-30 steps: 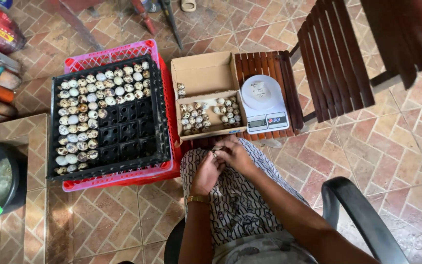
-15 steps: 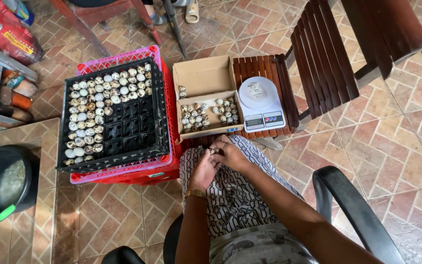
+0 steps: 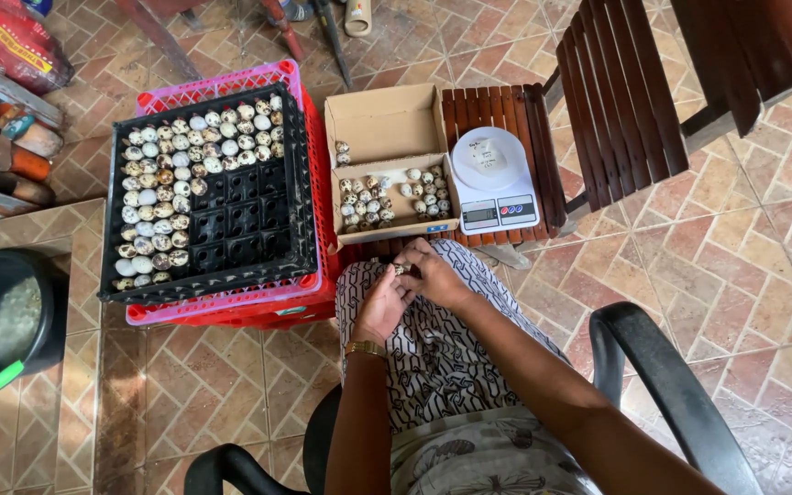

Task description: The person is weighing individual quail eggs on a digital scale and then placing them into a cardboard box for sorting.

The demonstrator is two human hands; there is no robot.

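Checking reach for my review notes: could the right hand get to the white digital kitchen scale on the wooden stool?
Probably yes. The right hand sits just below the white digital kitchen scale, with only the wooden stool edge between; however, it is pinching a small speckled egg with the left hand.

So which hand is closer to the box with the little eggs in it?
Probably the right hand. It sits just below the cardboard box, nearest the speckled eggs, and both hands pinch a small egg. The left hand is lower, over the lap.

cardboard box and scale ahead, crate left
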